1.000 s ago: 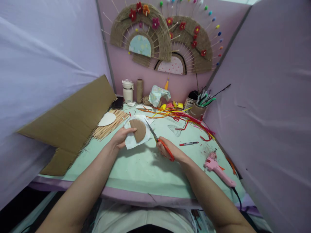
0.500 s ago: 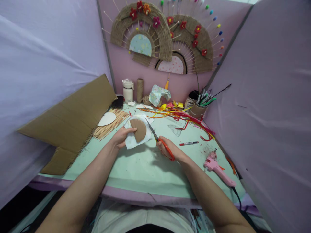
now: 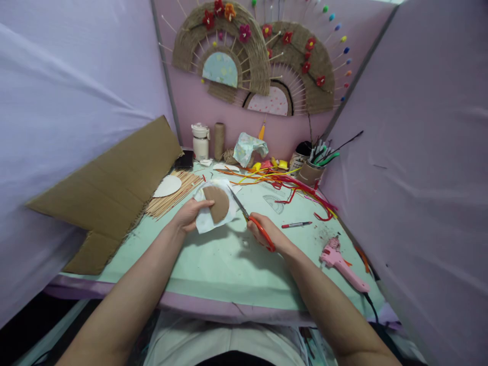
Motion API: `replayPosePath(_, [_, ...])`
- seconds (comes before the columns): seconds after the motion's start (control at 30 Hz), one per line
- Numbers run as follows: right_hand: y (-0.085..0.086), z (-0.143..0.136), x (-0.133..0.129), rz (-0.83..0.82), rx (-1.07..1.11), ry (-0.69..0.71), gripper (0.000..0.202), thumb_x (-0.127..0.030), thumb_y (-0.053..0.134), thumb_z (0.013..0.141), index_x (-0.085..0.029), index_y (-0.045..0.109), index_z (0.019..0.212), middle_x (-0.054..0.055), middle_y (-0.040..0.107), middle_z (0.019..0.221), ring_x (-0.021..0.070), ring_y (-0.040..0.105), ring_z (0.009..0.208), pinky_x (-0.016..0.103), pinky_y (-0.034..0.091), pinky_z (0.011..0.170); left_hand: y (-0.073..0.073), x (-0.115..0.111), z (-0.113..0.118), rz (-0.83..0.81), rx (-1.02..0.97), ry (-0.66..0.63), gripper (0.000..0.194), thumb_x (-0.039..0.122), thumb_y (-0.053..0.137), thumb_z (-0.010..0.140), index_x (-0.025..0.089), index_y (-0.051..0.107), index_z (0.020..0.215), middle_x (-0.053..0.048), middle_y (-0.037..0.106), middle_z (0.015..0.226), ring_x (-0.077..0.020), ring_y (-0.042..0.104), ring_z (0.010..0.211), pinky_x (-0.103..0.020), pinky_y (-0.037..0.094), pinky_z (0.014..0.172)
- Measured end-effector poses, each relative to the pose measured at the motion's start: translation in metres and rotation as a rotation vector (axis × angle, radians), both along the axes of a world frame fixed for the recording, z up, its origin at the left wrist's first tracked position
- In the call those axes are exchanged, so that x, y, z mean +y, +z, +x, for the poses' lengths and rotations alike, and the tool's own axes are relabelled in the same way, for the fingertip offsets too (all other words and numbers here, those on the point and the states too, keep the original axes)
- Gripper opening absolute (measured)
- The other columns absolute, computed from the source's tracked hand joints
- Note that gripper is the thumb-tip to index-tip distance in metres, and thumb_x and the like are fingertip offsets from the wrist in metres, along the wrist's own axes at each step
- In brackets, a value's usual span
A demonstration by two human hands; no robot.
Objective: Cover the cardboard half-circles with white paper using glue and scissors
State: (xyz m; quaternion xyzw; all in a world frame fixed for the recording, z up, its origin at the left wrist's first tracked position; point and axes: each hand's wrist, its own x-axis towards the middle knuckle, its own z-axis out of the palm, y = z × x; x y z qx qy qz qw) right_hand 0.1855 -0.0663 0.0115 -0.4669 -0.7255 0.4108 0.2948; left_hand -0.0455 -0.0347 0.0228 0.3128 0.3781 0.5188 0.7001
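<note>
Forearms [image 3: 147, 279] angled inward, left hand [image 3: 187, 214] pinched, thumb uppermost, right hand [image 3: 271, 226] curled.

We are in a small craft workspace: scissors [image 3: 267, 236], a glue gun [image 3: 345, 268] right on the surface [image 3: 229, 277], cardboard [image 3: 110, 175] at left and flower-trimmed half-rings [image 3: 254, 63] on the far wall [image 3: 236, 118] show it.

L hand [image 3: 187, 216] grips cardbd semicircle [image 3: 220, 206] + pale sheet [image 3: 206, 222], R hand [image 3: 270, 229] grips scissors [image 3: 245, 213].

From my station I see a pale green tabletop [image 3: 213, 277] bearing 1 pink glue gun [image 3: 340, 263], 1 pen [image 3: 296, 224], 1 protractor [image 3: 274, 203], wooden sticks [image 3: 164, 205], coloured strands [image 3: 287, 179] and 1 white jar [image 3: 201, 143].
</note>
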Motion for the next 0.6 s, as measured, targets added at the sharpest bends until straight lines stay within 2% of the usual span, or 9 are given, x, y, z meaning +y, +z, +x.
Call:
replayPosePath(0.37, [-0.0041,0.002,0.0043,-0.01,-0.031,-0.043,0.025,-0.039,0.053,0.073,-0.02,0.04,0.062,-0.007,0.036,0.052,0.0086,0.032,0.049,0.021,0.025,0.047,0.0052,-0.001,-0.0049,0.055,0.065,0.023,0.048,0.006,0.07,0.063,0.014,0.062,0.11,-0.008,0.073,0.089,-0.0234,0.069,0.077,-0.034,0.057,0.071])
replayPosePath(0.6, [-0.0018,0.0023,0.0022,0.008,-0.049,-0.01,0.027,-0.042,0.051,0.074,-0.021,0.038,0.065,-0.006,0.039,0.055,0.009,0.034,0.052,0.021,0.026,0.048,0.0051,-0.0007,-0.0068,0.042,0.084,0.017,0.045,0.005,0.07,0.063,0.014,0.065,0.106,-0.009,0.073,0.09,-0.0235,0.069,0.08,-0.031,0.057,0.072])
